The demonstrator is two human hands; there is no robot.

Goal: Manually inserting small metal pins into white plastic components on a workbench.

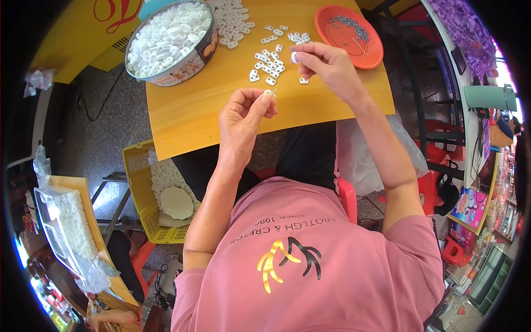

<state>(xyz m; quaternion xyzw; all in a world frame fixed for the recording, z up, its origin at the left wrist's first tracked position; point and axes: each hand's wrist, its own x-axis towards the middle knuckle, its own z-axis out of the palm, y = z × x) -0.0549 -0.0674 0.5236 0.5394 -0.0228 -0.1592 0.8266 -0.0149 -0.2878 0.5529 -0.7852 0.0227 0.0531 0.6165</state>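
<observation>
We pinch a small white piece (267,93) in our left fingers (256,110), maybe to keep it still. At one o'clock, our right fingers (312,62) grip another white piece (294,57). Loose pieces (273,68) lie at twelve, likely for easy reach. A big tub (180,71) blocks ten; a red tray (372,58) sits at two.

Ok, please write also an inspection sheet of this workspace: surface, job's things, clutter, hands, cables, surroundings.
Surface: yellow-brown table, bearing loose white pieces.
Job's things: round tin heaped with white pieces; red plate holding small grey parts.
Clutter: clear plastic bag beside the red chair.
Hands: left hand pinches one white piece, right hand another, between the fingers.
Cables: black cable on the floor, left.
Surroundings: yellow crate at left, more white pieces inside.
</observation>
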